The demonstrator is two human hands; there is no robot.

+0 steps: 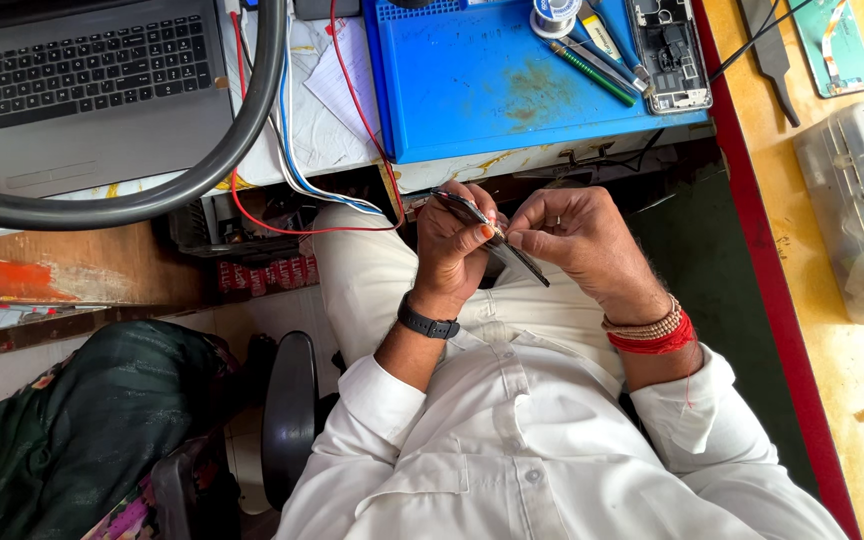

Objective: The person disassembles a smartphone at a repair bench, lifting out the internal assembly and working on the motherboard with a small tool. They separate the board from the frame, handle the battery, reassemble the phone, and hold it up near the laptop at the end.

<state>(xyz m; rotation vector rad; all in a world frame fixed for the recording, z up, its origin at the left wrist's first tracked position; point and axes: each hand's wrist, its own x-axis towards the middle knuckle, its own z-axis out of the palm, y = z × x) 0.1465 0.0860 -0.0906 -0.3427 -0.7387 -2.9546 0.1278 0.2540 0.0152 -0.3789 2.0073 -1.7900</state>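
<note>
Head view: left hand point(449, 250) and right hand point(574, 238) each grip clamped on the dark phone point(497, 243).

Above the fingers: blue work mat point(472, 90) bearing an opened phone point(670, 52), solder spool point(556, 14) and tweezers point(604, 66). Upper left: laptop point(82, 90), black hose point(242, 130). Far right: clear plastic box point(862, 200).

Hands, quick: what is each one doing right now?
Left hand: closed around the thin dark phone panel, held edge-on over the lap.
Right hand: fingertips pinched at the same panel's edge.
</note>
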